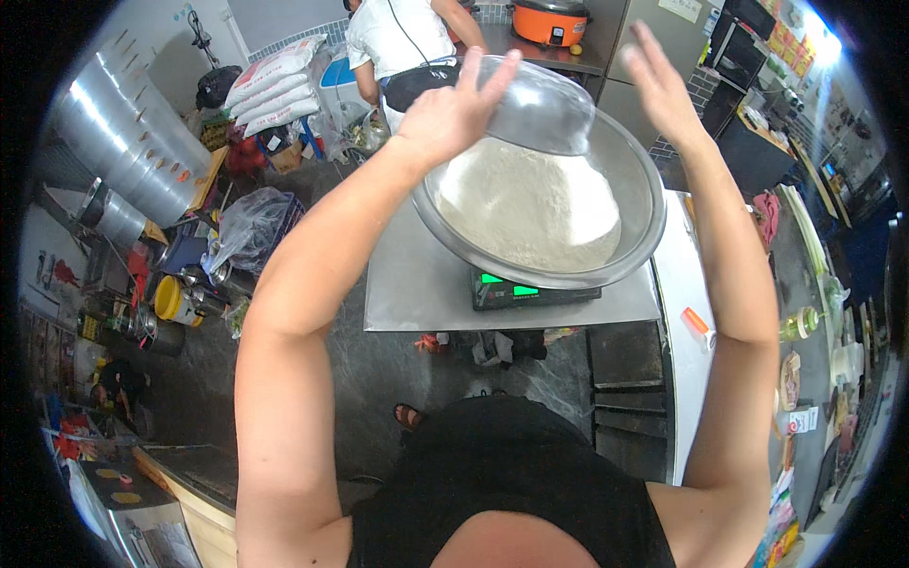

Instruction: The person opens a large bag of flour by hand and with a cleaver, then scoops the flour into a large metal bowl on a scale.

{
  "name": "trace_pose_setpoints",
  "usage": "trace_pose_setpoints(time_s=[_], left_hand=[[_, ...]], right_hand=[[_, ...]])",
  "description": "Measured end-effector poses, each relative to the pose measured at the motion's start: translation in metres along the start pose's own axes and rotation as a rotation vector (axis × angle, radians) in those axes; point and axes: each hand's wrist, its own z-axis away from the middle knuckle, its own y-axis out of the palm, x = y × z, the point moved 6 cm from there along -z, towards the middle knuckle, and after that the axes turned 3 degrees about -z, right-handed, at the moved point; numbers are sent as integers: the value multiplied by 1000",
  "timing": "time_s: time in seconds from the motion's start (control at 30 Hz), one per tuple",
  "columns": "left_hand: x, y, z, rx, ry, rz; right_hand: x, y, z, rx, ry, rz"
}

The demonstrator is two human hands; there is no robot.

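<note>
My left hand (454, 113) grips the rim of a smaller metal bowl (543, 110), which is tilted over a large stainless steel bowl (643, 206). Pale flour-like powder (525, 213) fills the bottom of the large bowl. Beneath that bowl is a black digital scale (536, 295) with lit green displays, standing on a metal table (419, 284). To the right of the bowls my right hand (657, 85) is raised, fingers extended, touching nothing.
Beyond the table a person (401, 42) in a white shirt stands near an orange cooker (548, 25). Stacked white sacks (277, 82) are at the back left. An orange-handled tool (698, 324) lies on the white surface at right. A crate with plastic bags (259, 227) sits left.
</note>
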Motion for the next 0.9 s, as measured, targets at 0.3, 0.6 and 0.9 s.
trace_pose_setpoints(time_s=[0.3, 0.6, 0.9], left_hand=[[-27, 3, 7, -129, 162, -143], [-28, -1, 21, -15, 137, -129], [38, -14, -1, 118, -193, -93]], right_hand=[[-33, 64, 11, 383, 284, 17], [-34, 62, 26, 298, 89, 216], [-67, -21, 110, -326, 83, -61]])
